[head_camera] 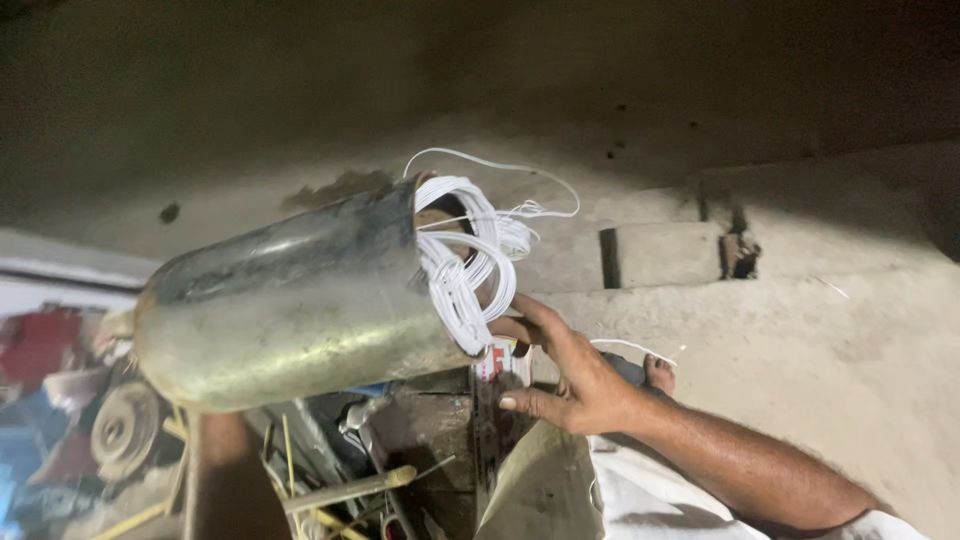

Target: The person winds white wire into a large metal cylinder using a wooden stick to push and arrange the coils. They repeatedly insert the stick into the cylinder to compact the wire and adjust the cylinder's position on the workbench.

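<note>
A bare concrete floor (800,330) spreads pale and dusty, marked by dark spots and a stain (335,188). It darkens into shadow farther off, and the light is dim and warm. A rectangular recessed slab (665,255) with dark gaps at its edges sits in the floor. Cluttered tools and scrap (330,470) lie along the lower edge, with a round metal pulley (122,425).

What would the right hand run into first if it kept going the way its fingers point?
The right hand would most likely meet the white wire coils at the metal cylinder end; its fingertips look almost there.
</note>
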